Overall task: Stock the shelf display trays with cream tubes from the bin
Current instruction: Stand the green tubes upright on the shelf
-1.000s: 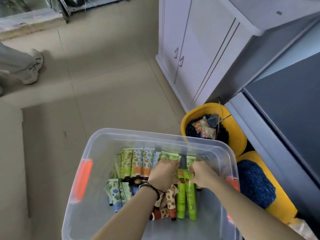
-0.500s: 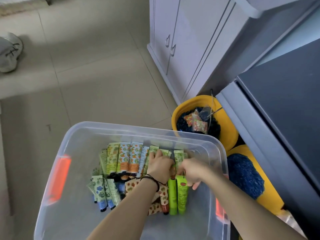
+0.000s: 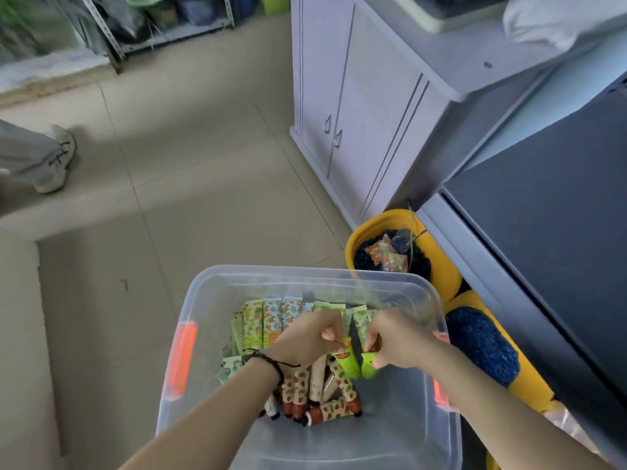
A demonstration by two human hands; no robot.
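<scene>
Here the step in hand looks like lifting cream tubes out of the clear plastic bin (image 3: 210, 290), one per hand. The left hand (image 3: 307, 340) has its fingers curled round the upper part of one green tube (image 3: 349, 361), and the right hand (image 3: 398, 342) pinches a second green tube (image 3: 368, 368) just beside it, fingers closed on it as well. Both tubes sit over the middle of the bin, above the brown-spotted tubes (image 3: 325, 408) heaped on its floor and in front of the row of printed tubes (image 3: 271, 320) by the far wall. Each green tube's long axis runs steeply, upper end hidden in the hand, rounded lower end pointing down and toward the person; the two lie nearly parallel. To do this well, hold each near its stiffer end rather than squeezing the soft middle, draw them straight up so they do not drag neighbours along, and keep both pointing the same way for the display tray.
</scene>
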